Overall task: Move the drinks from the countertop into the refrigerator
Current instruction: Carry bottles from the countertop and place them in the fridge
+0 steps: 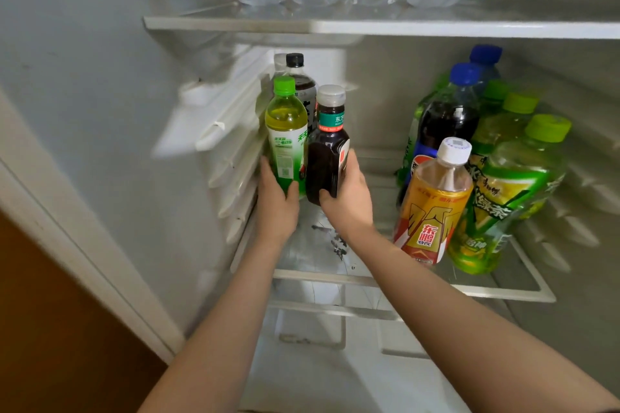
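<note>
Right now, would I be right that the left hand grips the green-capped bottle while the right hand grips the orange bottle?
Not quite: in the head view the right hand grips the dark bottle, not the orange bottle, which stands untouched. The rest holds.

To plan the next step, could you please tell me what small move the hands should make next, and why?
Probably set both bottles down on the glass shelf: the left hand grips the green tea bottle, the right hand the dark bottle, apparently tilted over bare glass.
</note>
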